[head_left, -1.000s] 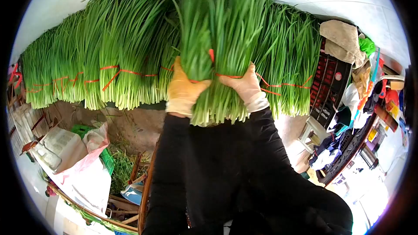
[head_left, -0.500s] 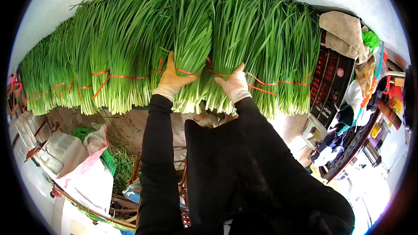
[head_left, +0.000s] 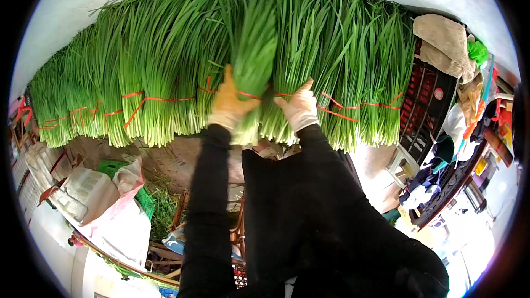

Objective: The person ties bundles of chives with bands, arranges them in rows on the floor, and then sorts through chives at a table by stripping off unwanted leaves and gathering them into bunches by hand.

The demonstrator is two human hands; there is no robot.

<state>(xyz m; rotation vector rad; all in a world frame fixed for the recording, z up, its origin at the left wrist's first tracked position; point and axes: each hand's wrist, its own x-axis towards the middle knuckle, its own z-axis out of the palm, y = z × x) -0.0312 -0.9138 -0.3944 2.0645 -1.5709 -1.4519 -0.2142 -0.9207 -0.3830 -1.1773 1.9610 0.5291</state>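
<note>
Gripping a green bundle [head_left: 255, 66], left hand [head_left: 227, 104] angles forward, thumb across; beside it, right hand [head_left: 299, 106] sits spread against the neighbouring bundle [head_left: 291, 58]

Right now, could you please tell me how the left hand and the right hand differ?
The left hand is blurred; the right hand looks sharper. The left hand's thumb points rightward, the right hand's leftward. Both are against green bundles with red ties.

Produce workroom: tied greens [head_left: 165, 55], black crate [head_left: 429, 96]
</note>
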